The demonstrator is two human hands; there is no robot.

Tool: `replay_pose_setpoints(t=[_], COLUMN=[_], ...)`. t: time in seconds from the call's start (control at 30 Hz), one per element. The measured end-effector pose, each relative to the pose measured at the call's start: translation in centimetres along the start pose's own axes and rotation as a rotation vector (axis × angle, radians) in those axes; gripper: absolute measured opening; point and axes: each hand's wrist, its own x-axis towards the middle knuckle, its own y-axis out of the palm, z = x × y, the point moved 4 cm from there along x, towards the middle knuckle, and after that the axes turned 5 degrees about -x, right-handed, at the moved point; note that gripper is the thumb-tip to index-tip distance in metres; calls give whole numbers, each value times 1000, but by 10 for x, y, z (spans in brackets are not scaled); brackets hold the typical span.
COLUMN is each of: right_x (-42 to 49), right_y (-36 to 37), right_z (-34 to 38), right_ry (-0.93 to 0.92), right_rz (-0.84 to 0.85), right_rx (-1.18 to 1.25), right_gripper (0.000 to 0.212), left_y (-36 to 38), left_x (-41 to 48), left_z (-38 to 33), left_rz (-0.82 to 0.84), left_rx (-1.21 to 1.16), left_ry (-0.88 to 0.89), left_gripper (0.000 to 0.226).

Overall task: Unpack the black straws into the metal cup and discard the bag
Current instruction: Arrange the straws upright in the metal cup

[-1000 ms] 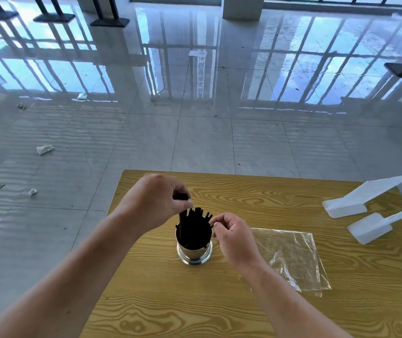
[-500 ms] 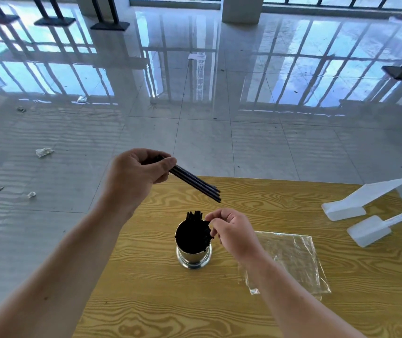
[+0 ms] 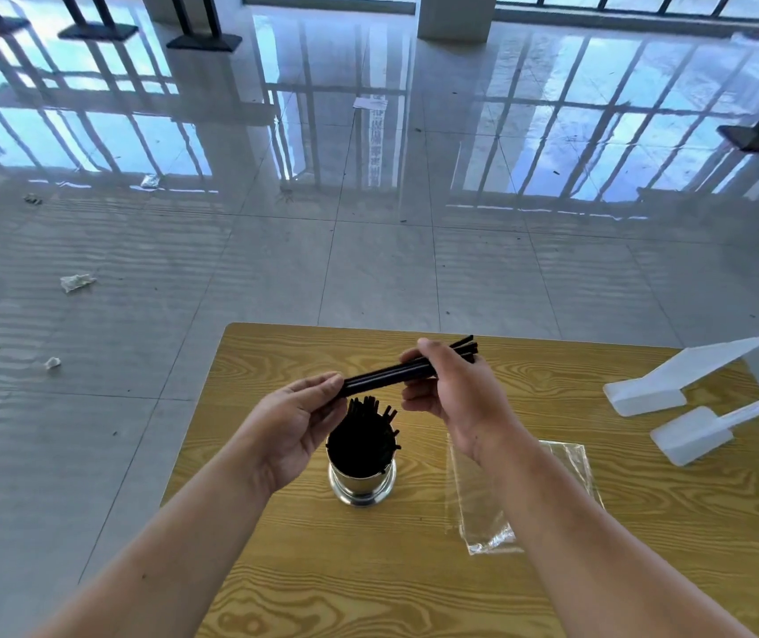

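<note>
Wood-grained bench (image 3: pixel 552 582) carries the metal cup (image 3: pixel 363 481), already packed. Above it a few black straws (image 3: pixel 387 380) lie level, right hand (image 3: pixel 451 393) clamped round their middle, left hand (image 3: pixel 290 425) apparently pinching one end, likely squaring them for insertion. The clear bag (image 3: pixel 571 458) lies beside the cup, with no legible writing.

Black straws (image 3: pixel 391 378) level above straw-filled metal cup (image 3: pixel 363 483); bag (image 3: pixel 566 472) flat.
</note>
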Motion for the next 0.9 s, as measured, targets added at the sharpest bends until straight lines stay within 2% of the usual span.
replay_pose_setpoints(t=[0.17,0.33,0.47,0.57,0.63,0.73,0.9], right_x=[-3,-5,-5,-3,-2,-2,-2], right_y=[-3,7,18,12,5,-2,-6], right_z=[7,-6,-35,-49,-55,-66,-85], right_ry=[-230,-354,-298,-251,-237,-183,-103], right_rz=[-45,59,157,104,59,63,141], right_rx=[-348,-635,-813,-830,-814,-775,-777], right_gripper=[35,39,21,26,20,10,21], left_y=[-14,-25,-21,-17,-14,-10,0], left_x=[4,7,15,23,31,40,47], left_z=[0,-9,-10,-6,-1,6,14], left_rz=[-154,-225,-236,-193,-154,-121,-89], left_rx=[538,826,1127,1413,1531,1602,1650], left_ry=[103,262,315,326,304,271,295], left_gripper=[16,12,26,52,66,77,69])
